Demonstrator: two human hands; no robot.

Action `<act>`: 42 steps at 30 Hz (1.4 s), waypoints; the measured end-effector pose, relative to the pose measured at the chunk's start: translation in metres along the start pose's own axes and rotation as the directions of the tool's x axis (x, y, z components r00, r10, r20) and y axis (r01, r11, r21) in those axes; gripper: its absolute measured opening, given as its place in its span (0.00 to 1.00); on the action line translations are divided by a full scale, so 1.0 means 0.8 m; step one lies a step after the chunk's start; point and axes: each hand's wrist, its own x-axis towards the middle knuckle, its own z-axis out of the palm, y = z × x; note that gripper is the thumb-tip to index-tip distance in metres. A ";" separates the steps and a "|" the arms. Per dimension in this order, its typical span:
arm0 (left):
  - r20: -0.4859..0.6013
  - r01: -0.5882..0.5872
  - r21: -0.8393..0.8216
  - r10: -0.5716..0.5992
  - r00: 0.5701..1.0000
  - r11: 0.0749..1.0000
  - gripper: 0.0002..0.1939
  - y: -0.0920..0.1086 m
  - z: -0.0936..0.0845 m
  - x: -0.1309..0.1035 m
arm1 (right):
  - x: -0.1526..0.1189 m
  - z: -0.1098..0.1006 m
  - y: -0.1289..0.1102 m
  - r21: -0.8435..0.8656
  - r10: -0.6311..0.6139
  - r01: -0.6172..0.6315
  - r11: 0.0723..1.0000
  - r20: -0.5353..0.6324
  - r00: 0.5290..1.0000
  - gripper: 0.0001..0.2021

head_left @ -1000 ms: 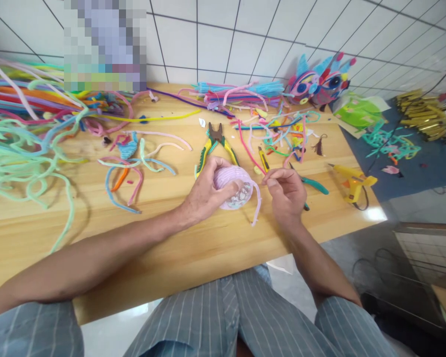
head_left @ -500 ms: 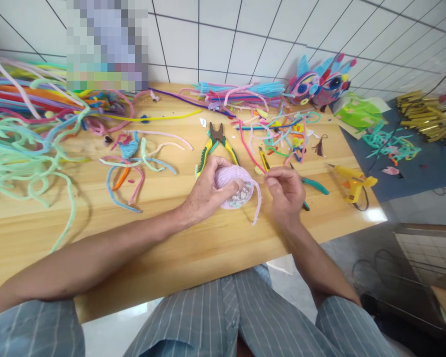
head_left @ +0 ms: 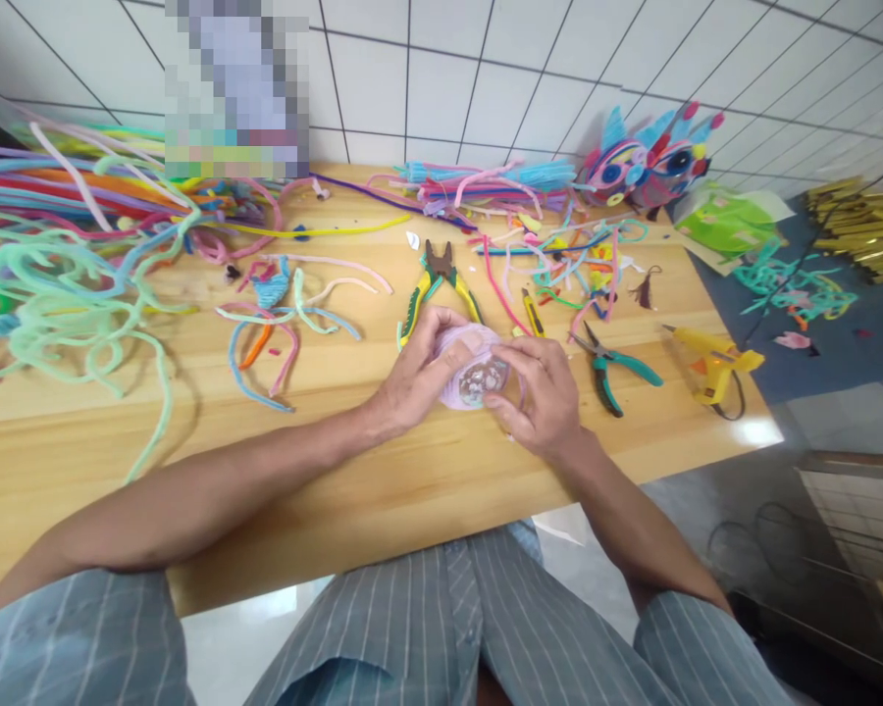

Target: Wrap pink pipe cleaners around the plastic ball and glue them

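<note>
My left hand [head_left: 419, 375] wraps round a rounded form coiled in lilac pipe cleaner [head_left: 452, 384], its thumb lying across the top. The end facing me shows a clear, silvery, crinkled surface [head_left: 481, 380]. My right hand [head_left: 541, 397] grips the right rim of the same form, fingers above and thumb below. A loose tail of the lilac pipe cleaner is mostly hidden behind the right hand. Just beyond the left hand lie yellow-and-green pliers [head_left: 440, 275] with parted handles. Teal-handled pliers [head_left: 609, 368] rest to the right of my right hand.
A yellow glue gun [head_left: 717, 363] lies near the table's right edge. Beyond the hands is a yellow box cutter [head_left: 534, 312] among pipe cleaner scraps. Tangled green pipe cleaners [head_left: 80, 294] spread at left. Finished colourful figures [head_left: 644, 162] stand against the tiled wall.
My right hand has moved left from beside the lilac form onto its right rim, now covering most of the loose tail. The left hand keeps its hold. The view has shifted slightly.
</note>
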 end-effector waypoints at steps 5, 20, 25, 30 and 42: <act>0.031 0.115 -0.232 -0.111 0.993 0.966 0.31 -0.004 0.005 0.004 | -0.009 0.018 0.003 0.065 0.107 -0.107 0.992 0.004 0.994 0.48; -0.123 0.030 -0.044 -0.035 0.992 0.999 0.24 0.002 -0.007 0.018 | -0.005 0.015 0.006 0.048 0.141 -0.138 0.989 -0.050 0.989 0.45; -0.032 0.036 -0.166 -0.042 0.999 0.985 0.28 -0.003 -0.006 0.018 | -0.008 0.012 0.010 0.042 0.135 -0.132 0.990 -0.081 0.988 0.45; -0.045 0.056 -0.167 -0.065 0.997 0.984 0.30 -0.006 -0.007 0.020 | -0.009 0.009 0.011 0.041 0.146 -0.143 0.989 -0.075 0.986 0.45; -0.071 0.197 -0.215 -0.216 0.974 0.957 0.24 -0.004 -0.010 0.023 | -0.010 0.009 0.011 0.062 0.159 -0.156 0.986 -0.059 0.985 0.44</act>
